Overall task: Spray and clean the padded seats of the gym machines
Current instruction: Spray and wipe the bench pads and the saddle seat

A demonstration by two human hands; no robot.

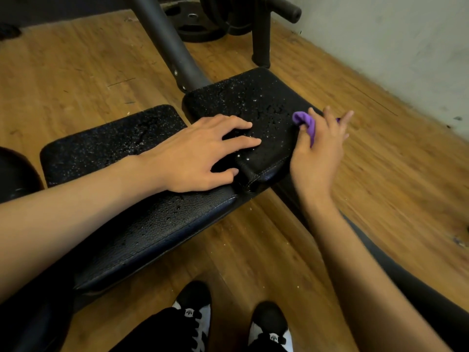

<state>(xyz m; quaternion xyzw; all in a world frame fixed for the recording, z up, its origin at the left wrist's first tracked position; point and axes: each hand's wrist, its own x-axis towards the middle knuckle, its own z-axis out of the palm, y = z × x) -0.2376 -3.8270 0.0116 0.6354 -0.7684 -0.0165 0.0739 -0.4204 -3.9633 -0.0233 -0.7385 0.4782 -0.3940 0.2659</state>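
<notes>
Flat, wide left grip (200, 153) braces the wet seat pad (253, 97) while the right grip (317, 153) beside it holds a purple cloth (303, 120), likely for wiping.

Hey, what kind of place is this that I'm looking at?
Most likely a gym: black padded seats beaded with spray droplets, a weight plate at the back, and a thick metal machine post. The right hand holds a purple cloth.
</notes>
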